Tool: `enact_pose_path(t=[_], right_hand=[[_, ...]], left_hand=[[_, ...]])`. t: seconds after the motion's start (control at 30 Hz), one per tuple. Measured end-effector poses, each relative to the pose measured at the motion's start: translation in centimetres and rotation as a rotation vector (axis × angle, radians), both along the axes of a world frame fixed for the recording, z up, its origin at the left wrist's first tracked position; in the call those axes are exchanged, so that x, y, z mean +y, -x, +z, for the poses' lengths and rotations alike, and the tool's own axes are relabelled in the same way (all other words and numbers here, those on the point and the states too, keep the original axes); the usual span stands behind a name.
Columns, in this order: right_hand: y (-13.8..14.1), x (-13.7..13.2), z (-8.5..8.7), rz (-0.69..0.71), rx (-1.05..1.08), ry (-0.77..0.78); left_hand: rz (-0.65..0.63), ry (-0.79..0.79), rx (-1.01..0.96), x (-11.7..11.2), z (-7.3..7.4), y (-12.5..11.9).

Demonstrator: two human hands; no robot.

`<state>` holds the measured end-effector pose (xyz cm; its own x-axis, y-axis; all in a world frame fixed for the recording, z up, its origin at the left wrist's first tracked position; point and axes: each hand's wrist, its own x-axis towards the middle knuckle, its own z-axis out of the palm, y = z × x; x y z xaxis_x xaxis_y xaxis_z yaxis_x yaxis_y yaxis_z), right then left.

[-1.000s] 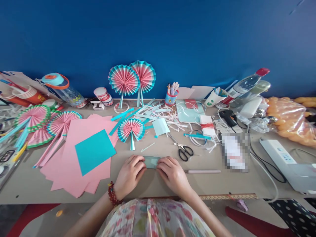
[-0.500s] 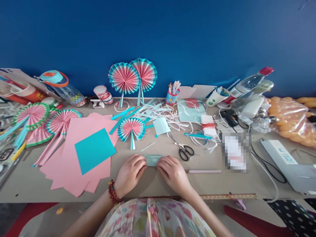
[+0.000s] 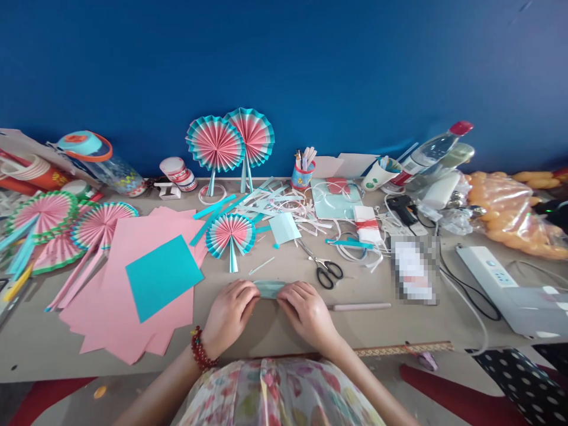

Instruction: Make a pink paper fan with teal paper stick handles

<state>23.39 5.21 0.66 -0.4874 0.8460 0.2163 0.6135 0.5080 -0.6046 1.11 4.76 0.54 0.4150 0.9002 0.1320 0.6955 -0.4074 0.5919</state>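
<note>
Cluttered craft table point(image 3: 373, 328), blue wall point(image 3: 284, 71) behind. Left hand point(image 3: 231, 310) and right hand point(image 3: 306, 309) pinch opposite ends of a pale-blue paper strip point(image 3: 268, 289), fingers closed. Barely budged this past second, so probably same crease.

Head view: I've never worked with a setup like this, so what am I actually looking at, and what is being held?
There's no machine: the work is barehanded, seen from a head-worn camera looking forward and down. The left hand and right hand grip opposite ends of a pale blue-green paper. On the table, scissors lie beyond the right hand; a teal sheet rests on pink sheets to the left.
</note>
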Motion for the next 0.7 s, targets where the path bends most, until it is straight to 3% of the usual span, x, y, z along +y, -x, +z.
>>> enact_pose_path(t=[0.27, 0.7], right_hand=[[0.9, 0.6, -0.2, -0.063, -0.142, 0.002], [1.5, 0.7, -0.2, -0.103, -0.192, -0.046]], left_hand=[[0.025, -0.033, 0.056, 0.3, -0.3, -0.3], [0.048, -0.057, 0.107, 0.5, -0.5, -0.7]])
